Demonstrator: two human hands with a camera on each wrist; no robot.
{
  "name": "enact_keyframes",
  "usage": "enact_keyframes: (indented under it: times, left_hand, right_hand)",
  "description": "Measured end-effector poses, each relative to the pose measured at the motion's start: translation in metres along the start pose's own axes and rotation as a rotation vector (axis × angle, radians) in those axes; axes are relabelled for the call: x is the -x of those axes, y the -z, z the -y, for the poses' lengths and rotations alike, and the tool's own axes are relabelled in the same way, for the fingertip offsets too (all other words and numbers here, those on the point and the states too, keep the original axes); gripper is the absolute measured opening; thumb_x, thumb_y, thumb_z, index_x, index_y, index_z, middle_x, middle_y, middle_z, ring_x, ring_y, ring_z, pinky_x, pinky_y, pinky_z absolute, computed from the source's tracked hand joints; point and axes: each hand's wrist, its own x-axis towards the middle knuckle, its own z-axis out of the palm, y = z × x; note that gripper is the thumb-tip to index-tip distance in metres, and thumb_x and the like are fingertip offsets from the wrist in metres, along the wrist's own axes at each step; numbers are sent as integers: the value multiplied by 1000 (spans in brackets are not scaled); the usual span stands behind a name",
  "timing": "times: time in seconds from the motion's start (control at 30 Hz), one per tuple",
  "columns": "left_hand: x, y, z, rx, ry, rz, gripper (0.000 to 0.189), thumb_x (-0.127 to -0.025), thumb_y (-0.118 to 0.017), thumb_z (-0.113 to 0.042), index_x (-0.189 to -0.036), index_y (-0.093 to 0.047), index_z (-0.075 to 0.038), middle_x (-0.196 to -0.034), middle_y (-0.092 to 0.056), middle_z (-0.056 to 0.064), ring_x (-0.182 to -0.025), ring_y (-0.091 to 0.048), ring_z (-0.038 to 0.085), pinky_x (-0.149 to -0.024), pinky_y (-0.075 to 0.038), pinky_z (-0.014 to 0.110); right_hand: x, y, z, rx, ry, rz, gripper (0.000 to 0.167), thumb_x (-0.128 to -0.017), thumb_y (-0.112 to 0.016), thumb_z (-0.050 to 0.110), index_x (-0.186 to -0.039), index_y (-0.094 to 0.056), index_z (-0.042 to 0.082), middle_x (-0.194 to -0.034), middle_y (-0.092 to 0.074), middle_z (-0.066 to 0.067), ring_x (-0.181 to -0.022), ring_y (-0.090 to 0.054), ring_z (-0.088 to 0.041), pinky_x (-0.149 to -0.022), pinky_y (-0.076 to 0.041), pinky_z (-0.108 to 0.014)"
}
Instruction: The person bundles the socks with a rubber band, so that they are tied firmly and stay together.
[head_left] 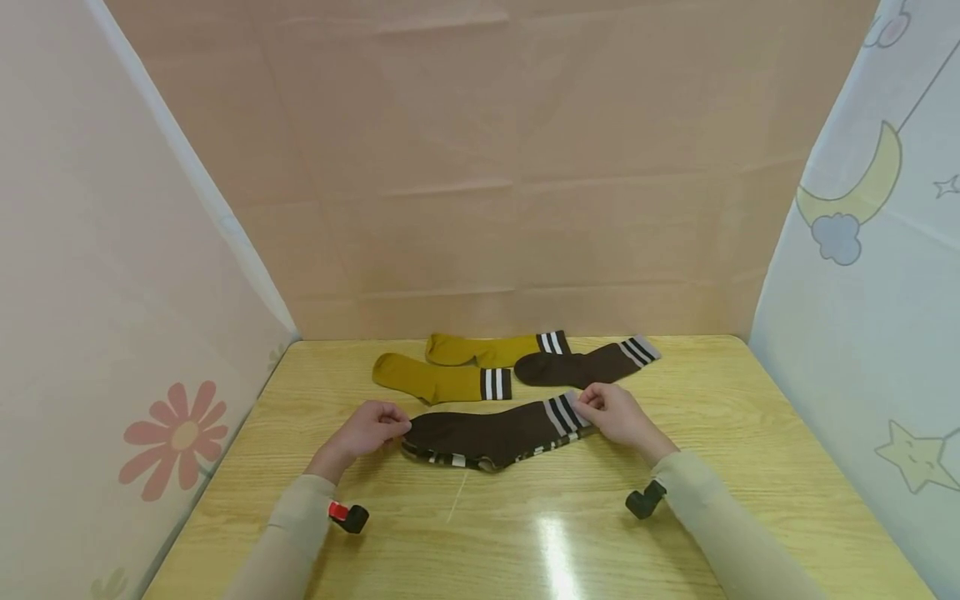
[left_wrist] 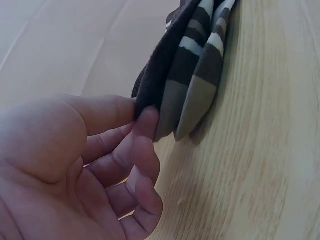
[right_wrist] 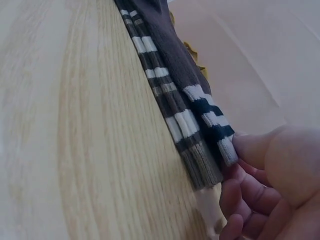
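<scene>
A dark brown sock with a grey, black-striped cuff lies across the near middle of the table in the head view. My left hand pinches its toe between thumb and forefinger, the other fingers loosely curled. At the opposite end, my right hand pinches the cuff between thumb and fingers. Beneath the brown sock lie two striped socks in brown, white and grey, stacked together; in the head view only their lower edge shows. In the left wrist view their toes sit just beside my fingertips, below the brown toe.
Behind lie two mustard socks with striped cuffs, one farther back, and another dark brown sock to their right. The wooden table is bounded by a brown backdrop and printed cloths on both sides.
</scene>
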Motion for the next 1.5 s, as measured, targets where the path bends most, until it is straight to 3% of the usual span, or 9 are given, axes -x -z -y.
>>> enact_keyframes:
  times: [0.77, 1.23, 1.5]
  left_hand:
    - [-3, -8, 3, -109, 0, -99, 10, -103, -67, -10, -104, -74, -3, -85, -67, 6, -68, -59, 21, -60, -49, 33]
    - [-10, -15, 3, -204, 13, -154, 5, -99, -72, -9, -98, -74, -5, -87, -67, 3, -77, -58, 16, -67, -49, 31]
    - [-18, -17, -8, -225, -7, -189, 6, -96, -75, -9, -102, -74, -8, -97, -70, 1, -87, -64, 16, -77, -55, 36]
  right_hand:
    - [-1, -9, -4, 85, 27, -41, 15, -103, -70, 22, -93, -67, 10, -83, -65, 0, -75, -58, -16, -73, -49, -36]
    - [-2, -9, -3, 95, 38, -44, 14, -102, -71, 20, -93, -65, 10, -83, -66, 1, -75, -59, -14, -72, -49, -35]
    - [-5, -2, -9, 61, 54, -71, 15, -101, -72, 22, -92, -68, 11, -85, -67, 2, -77, -62, -13, -73, -52, -34]
